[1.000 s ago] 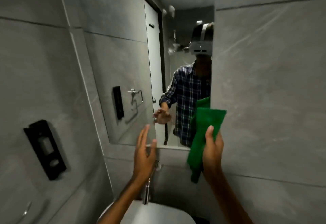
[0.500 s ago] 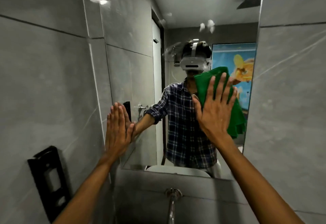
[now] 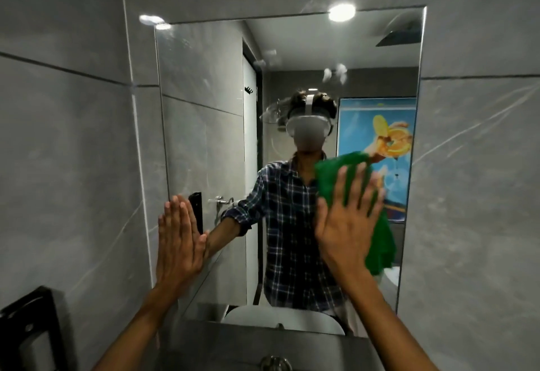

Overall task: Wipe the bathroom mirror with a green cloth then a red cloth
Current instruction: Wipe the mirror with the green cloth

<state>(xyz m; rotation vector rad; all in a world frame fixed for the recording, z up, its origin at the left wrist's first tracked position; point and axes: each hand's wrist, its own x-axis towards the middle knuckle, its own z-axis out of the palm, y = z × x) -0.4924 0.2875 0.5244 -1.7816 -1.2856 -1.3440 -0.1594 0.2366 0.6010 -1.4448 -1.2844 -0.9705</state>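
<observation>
Right hand (image 3: pixel 347 224) is flat, fingers spread, pressing the green cloth (image 3: pixel 377 242) onto the mirror (image 3: pixel 204 137). No pinch, just an open palm pinning the cloth to the glass, right of the mirror's middle, nearer its right edge than its left. Cloth bunches out above and to the right of the fingers and hangs down below the palm.

Left hand (image 3: pixel 178 242) is open too, fingers together, holding nothing, flat against the mirror's lower left edge where it meets the wall tile (image 3: pixel 73 166). I read it as a brace.

Step in hand: green-cloth pass, looks early to me. Smears (image 3: pixel 333 74) show on the upper glass, above the cloth.

How I'd run it:
- keep the palm flat so the cloth doesn't slide out from under
- overlapping strokes, top edge down, carried right to both side edges and corners
- gather in the hanging tail so it doesn't drag
- shift the left hand off the glass before finishing, or it leaves prints

Red cloth: not in view.

Containers: sink basin (image 3: pixel 280 321) shows only as a reflection at the mirror's bottom edge; I can't tell what's in it. Black dispenser (image 3: pixel 29 327) on the left wall, contents not visible.
</observation>
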